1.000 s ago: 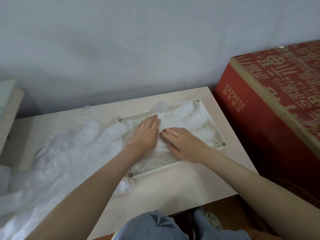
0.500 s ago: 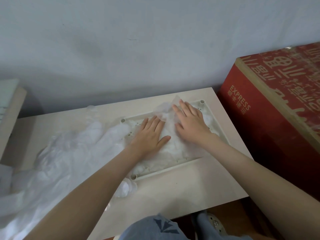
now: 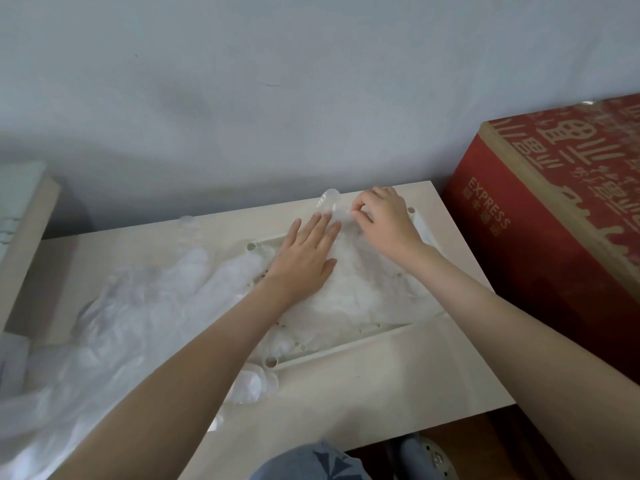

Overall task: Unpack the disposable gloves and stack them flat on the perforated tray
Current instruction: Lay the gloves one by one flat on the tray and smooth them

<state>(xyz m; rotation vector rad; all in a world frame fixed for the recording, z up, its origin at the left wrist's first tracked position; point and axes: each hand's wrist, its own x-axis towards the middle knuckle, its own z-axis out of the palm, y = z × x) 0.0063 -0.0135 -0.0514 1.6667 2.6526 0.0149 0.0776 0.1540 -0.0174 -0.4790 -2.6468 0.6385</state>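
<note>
A cream perforated tray [image 3: 349, 349] lies on the pale table, covered by a stack of thin clear disposable gloves [image 3: 360, 289]. My left hand [image 3: 304, 258] lies flat with straight fingers pressing on the stack near the tray's left side. My right hand [image 3: 384, 220] is at the tray's far edge, its fingers curled and pinching a glove fingertip [image 3: 330, 202] that sticks up there. A loose heap of more clear gloves [image 3: 138, 306] spreads over the table to the left of the tray.
A large red cardboard box [image 3: 554, 244] printed "EXPRESS" stands close against the table's right side. A grey wall runs behind the table. A pale wooden edge [image 3: 27, 237] stands at the far left. Knees and a slipper show below the table's front edge.
My right hand slid from the tray's middle to its far edge and curled its fingers on a glove tip. My left hand moved slightly farther up the stack and stays flat.
</note>
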